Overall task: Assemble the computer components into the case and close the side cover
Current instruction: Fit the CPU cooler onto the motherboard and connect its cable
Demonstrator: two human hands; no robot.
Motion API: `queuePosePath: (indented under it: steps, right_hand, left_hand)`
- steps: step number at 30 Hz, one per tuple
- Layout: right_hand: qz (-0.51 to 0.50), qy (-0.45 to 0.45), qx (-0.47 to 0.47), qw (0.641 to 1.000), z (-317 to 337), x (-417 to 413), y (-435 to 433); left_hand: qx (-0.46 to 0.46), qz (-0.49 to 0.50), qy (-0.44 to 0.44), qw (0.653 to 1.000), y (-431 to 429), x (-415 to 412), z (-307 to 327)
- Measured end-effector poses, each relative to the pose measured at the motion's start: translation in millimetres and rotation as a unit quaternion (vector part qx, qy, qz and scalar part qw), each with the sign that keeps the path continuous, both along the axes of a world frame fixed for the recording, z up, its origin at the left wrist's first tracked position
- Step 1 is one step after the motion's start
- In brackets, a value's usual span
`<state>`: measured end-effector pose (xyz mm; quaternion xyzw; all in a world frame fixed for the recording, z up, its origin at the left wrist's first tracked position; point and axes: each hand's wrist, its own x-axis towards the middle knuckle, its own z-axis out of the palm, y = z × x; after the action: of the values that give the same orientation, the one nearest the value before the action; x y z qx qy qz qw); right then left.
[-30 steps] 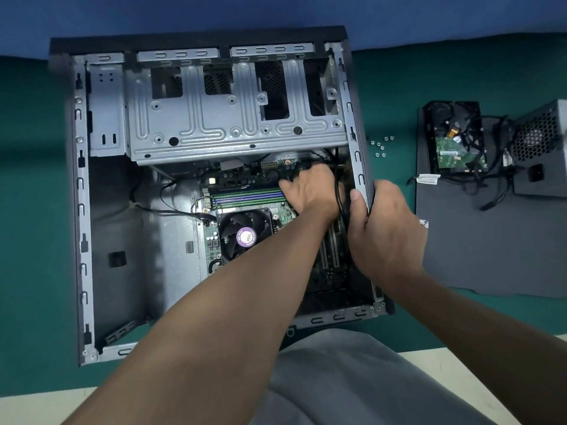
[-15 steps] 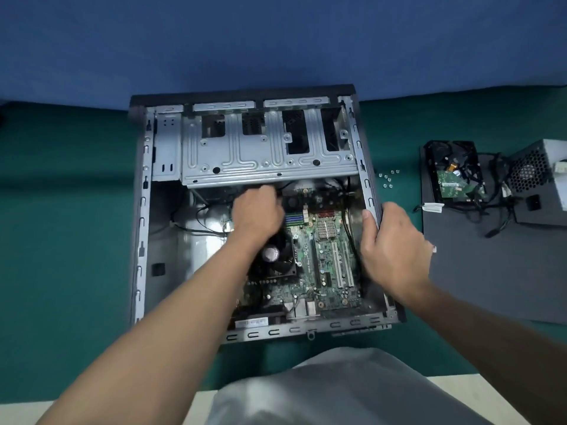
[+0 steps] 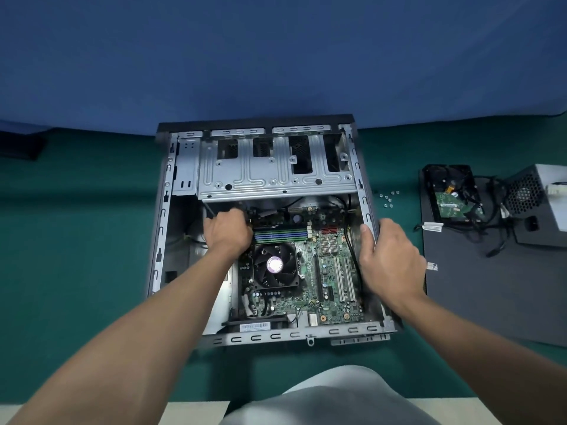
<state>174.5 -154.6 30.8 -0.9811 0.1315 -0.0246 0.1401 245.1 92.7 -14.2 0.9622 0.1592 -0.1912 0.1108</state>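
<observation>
Right hand (image 3: 389, 259) grips case (image 3: 162, 210) edge; left hand (image 3: 227, 231) inside at motherboard (image 3: 325, 271) corner.

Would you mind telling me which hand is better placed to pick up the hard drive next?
Probably the right hand: it grips the case by its right wall, the side where the hard drive lies on the dark panel. The left hand is inside the case, at the far corner of the motherboard.

Bare metal case (image 3: 184, 167) — matt cloth (image 3: 76, 240)
</observation>
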Motion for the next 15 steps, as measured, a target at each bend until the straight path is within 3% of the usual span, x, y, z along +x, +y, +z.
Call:
queuePosePath:
  steps: [8,12,13,15]
  right_hand:
    - [0.010,-0.039,-0.012,0.999,2,-1,2]
    - [0.175,-0.158,-0.063,0.970,12,-8,5]
    - [0.235,-0.163,-0.029,0.958,13,-12,9]
    - [0.269,-0.064,0.124,0.953,20,-18,25]
  left_hand:
    - [-0.068,-0.055,-0.192,0.977,-14,-28,37]
    - [-0.128,-0.034,-0.220,0.966,-25,-47,54]
    - [-0.149,-0.024,-0.223,0.963,-27,-51,59]
    - [-0.177,-0.019,-0.243,0.954,-30,-58,68]
